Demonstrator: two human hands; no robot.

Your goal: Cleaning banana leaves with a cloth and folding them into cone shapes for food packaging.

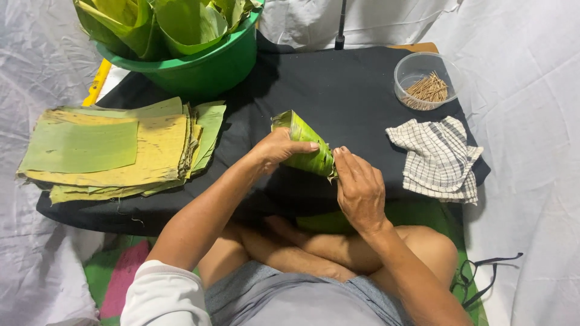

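Low table draped in black cloth [338, 78], white sheeting around. Above its middle, a rolled banana-leaf cone [307, 145], wide mouth tilted up-left. Left hand [279, 148] wrapped around cone, thumb pressed on top. Right hand [359, 187] pinching narrow tip, fingers together. Stacked leaf sheets [109, 151] left; green basin [199, 66] behind; bowl of wooden picks [426, 81] and checked cloth [438, 157] right.

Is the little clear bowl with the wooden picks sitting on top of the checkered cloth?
No, the clear bowl sits on the black cloth, apart from the checkered cloth lying nearer the person.
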